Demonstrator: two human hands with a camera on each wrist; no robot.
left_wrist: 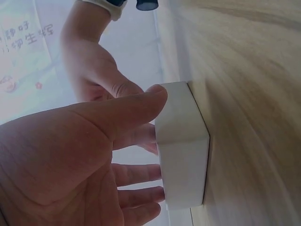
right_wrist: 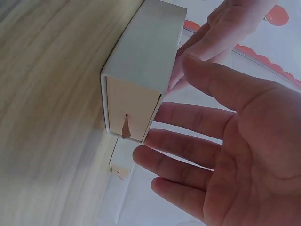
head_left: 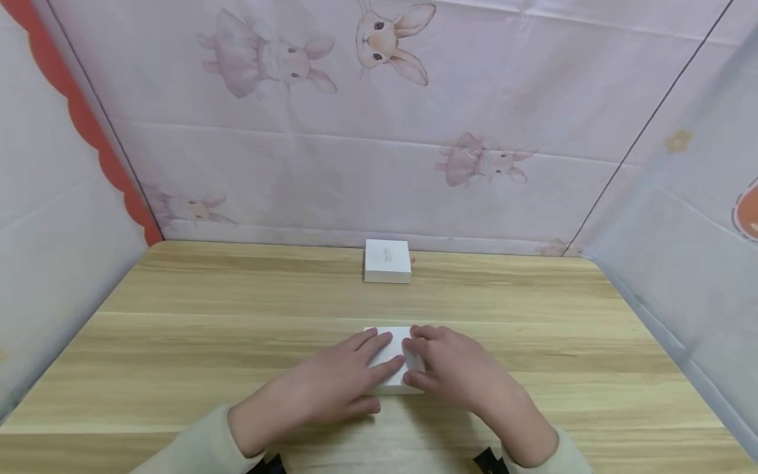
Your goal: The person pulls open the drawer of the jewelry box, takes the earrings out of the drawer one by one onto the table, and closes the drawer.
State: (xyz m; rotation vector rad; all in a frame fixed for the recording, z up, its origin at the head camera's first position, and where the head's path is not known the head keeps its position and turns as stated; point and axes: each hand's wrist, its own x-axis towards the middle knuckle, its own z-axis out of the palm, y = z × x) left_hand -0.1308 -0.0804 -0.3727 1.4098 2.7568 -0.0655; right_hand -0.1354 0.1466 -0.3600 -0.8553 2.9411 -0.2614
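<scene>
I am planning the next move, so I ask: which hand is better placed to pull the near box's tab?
The right hand, probably: the tab is on the right end of the near box, facing that hand. The left hand is toward the opposite end.

The table (head_left: 237, 309) was finished in yellow-brown wood grain. The front box (head_left: 395, 389) was coloured white, with a peach end face (right_wrist: 137, 100); the rear box (head_left: 387, 261), at the table's far edge, was lettered in grey on white. Behind the table, pink cloth (head_left: 355, 191) was printed with rabbits (head_left: 381, 39).
</scene>
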